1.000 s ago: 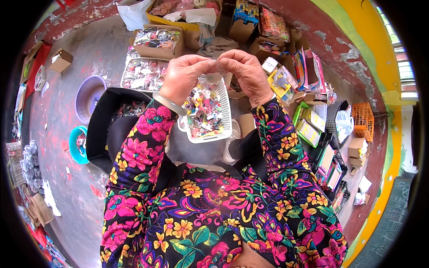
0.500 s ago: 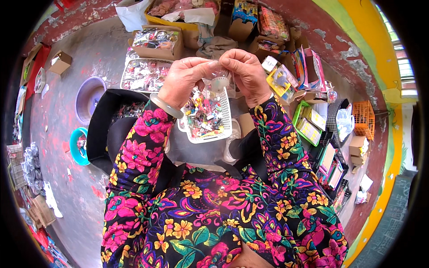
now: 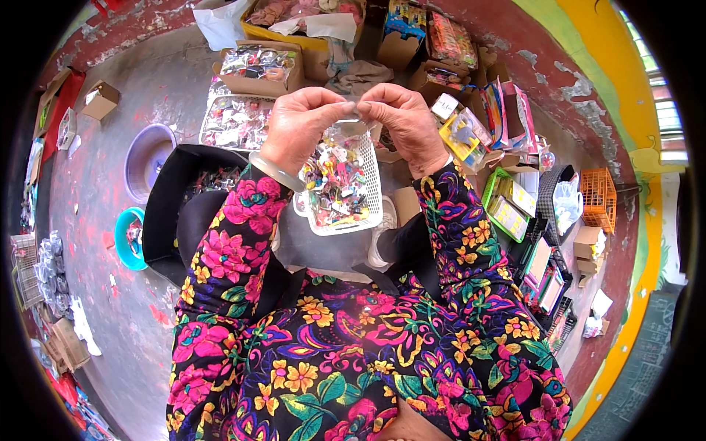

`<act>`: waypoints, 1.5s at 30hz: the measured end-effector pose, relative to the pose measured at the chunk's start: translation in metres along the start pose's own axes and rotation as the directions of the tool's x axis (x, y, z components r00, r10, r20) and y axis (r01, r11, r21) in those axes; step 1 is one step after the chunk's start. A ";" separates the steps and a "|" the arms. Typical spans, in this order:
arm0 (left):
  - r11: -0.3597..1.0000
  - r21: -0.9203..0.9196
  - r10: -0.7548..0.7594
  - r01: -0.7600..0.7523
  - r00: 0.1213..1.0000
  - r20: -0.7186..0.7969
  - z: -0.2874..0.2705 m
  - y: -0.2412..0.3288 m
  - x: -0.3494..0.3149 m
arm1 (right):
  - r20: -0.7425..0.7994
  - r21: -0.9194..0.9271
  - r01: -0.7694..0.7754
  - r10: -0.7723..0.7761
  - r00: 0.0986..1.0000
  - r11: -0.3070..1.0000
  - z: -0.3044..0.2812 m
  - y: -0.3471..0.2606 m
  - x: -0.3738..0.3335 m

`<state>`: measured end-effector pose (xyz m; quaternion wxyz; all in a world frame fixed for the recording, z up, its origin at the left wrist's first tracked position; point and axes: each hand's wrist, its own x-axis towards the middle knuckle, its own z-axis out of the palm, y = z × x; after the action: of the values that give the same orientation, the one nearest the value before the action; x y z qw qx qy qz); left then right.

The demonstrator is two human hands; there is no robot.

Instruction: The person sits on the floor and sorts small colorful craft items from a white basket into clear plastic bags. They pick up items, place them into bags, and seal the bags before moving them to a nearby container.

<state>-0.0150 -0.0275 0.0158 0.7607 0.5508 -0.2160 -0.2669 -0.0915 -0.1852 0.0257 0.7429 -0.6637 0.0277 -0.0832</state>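
Both hands pinch clear plastic above a basket of small colourful pieces

Nearest are the floral sleeves, with a pale bangle on the left wrist. Beyond them, the left hand and the right hand meet, the fingers of each closed narrowly, thumb against forefinger, on what looks like clear plastic; its exact shape is hard to make out. It hangs between the hands, over the far end of a white basket heaped with small colourful pieces. Left of the basket stands a black tub; past it on the floor are a teal basin and a purple basin. To the right are a green basket and, farther out, an orange crate. Beyond the hands, a cardboard box holds packets, and a peeling red wall rises at the upper right
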 end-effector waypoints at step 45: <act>0.956 -0.211 0.163 -0.206 0.966 -0.203 -0.072 0.051 -0.037 | -0.218 -0.056 -0.166 0.150 0.964 0.985 -0.026 0.026 0.010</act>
<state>0.0105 0.0608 0.0412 0.8576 0.4586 -0.1634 -0.1660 -0.0832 -0.2100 -0.0028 0.7150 -0.6734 0.1631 -0.0932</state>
